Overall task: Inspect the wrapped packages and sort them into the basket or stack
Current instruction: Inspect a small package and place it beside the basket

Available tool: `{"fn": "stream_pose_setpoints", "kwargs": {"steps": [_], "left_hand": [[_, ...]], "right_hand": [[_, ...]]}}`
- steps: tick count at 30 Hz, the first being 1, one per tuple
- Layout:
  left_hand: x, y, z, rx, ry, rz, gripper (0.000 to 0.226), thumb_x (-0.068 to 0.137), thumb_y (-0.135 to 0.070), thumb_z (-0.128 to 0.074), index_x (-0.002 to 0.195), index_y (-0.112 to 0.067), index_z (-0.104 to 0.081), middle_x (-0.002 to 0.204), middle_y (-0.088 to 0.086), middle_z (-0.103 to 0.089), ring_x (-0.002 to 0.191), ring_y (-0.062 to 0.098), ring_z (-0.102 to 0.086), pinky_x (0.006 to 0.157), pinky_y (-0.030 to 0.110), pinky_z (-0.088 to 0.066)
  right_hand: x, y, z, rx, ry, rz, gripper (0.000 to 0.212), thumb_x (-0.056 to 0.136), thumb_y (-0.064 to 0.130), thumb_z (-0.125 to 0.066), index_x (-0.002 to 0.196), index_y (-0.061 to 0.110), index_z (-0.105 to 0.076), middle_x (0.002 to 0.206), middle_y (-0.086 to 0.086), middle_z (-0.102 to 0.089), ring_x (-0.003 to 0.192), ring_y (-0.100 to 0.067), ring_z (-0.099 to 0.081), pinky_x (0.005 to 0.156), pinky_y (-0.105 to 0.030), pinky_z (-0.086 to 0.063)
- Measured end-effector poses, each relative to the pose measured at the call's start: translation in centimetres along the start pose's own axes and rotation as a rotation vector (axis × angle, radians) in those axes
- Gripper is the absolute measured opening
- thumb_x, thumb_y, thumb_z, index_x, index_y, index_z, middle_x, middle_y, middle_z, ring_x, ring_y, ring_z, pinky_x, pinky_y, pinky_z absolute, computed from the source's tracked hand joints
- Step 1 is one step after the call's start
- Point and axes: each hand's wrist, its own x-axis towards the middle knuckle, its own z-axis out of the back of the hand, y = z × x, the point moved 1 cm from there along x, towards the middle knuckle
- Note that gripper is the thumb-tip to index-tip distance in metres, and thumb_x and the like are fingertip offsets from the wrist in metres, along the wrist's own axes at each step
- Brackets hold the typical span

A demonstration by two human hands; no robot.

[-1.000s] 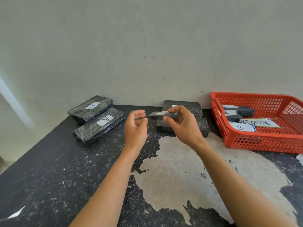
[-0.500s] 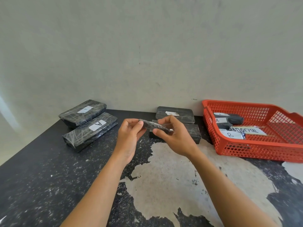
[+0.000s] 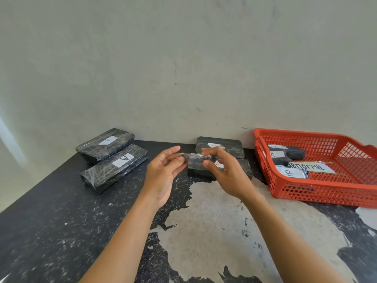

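Observation:
A small black wrapped package hangs in the air above the table, held at both ends. My left hand pinches its left end between thumb and fingers. My right hand grips its right end, fingers curled over the top. Behind the hands lie two black wrapped packages: one with an "A" label, partly hidden, and one by the wall. Two larger packages lie at the left, the nearer marked "A", the farther behind it. The red basket stands at the right.
Inside the basket lie several small wrapped packages, labelled "A" and "B", and a paper strip with handwriting. The black table has a large worn pale patch in front of me. A grey wall rises directly behind.
The small package was turned between my hands and now lies level with a narrow side toward me. Both hands hold its ends. The camera tilted up slightly.

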Motion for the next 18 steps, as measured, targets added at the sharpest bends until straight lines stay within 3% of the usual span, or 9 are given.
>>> {"fn": "stream_pose_setpoints", "kwargs": {"steps": [2, 6, 10, 15, 18], "left_hand": [[-0.1, 0.0, -0.2, 0.046, -0.007, -0.019, 0.028, 0.087, 0.011, -0.061, 0.104, -0.010, -0.069, 0.093, 0.008, -0.072, 0.096, 0.019, -0.069, 0.092, 0.032, -0.055], [-0.3, 0.7, -0.3, 0.176, -0.045, -0.100, 0.026, 0.082, 0.009, -0.068, 0.090, -0.016, -0.073, 0.087, 0.001, -0.074, 0.089, 0.013, -0.068, 0.085, 0.025, -0.054], [-0.3, 1.1, -0.2, 0.266, -0.055, -0.202, 0.023, 0.081, 0.009, -0.071, 0.080, -0.013, -0.067, 0.085, 0.000, -0.073, 0.089, 0.008, -0.071, 0.078, 0.018, -0.053], [-0.5, 1.4, 0.0, 0.354, -0.017, -0.263, 0.026, 0.077, 0.013, -0.074, 0.086, -0.008, -0.061, 0.094, 0.010, -0.072, 0.099, 0.013, -0.072, 0.083, 0.023, -0.056], [-0.8, 1.9, -0.3, 0.354, 0.028, -0.255, 0.045, 0.073, 0.021, -0.072, 0.099, -0.008, -0.050, 0.100, 0.010, -0.059, 0.097, 0.011, -0.069, 0.086, 0.025, -0.056]], "right_hand": [[0.0, -0.1, -0.2, -0.041, -0.049, 0.002, 0.017, 0.095, 0.030, -0.060, 0.111, 0.036, -0.061, 0.125, 0.020, -0.052, 0.117, -0.009, -0.048, 0.094, -0.025, -0.041], [0.0, 0.7, -1.1, 0.027, -0.168, -0.068, 0.016, 0.096, 0.019, -0.061, 0.108, 0.030, -0.063, 0.108, 0.004, -0.057, 0.085, -0.003, -0.063, 0.076, -0.020, -0.054], [0.0, 1.8, -1.9, 0.280, -0.120, -0.236, 0.020, 0.102, 0.014, -0.048, 0.116, 0.016, -0.062, 0.097, -0.002, -0.067, 0.085, -0.011, -0.070, 0.081, -0.028, -0.059], [0.0, 2.6, -2.0, 0.392, -0.083, -0.293, 0.030, 0.100, 0.039, -0.050, 0.111, 0.015, -0.065, 0.100, -0.004, -0.070, 0.090, -0.014, -0.071, 0.078, -0.025, -0.059], [-0.1, 2.4, -2.1, 0.333, -0.133, -0.329, 0.034, 0.091, 0.051, -0.060, 0.102, 0.020, -0.066, 0.095, 0.002, -0.070, 0.088, -0.014, -0.070, 0.075, -0.027, -0.060]]}}
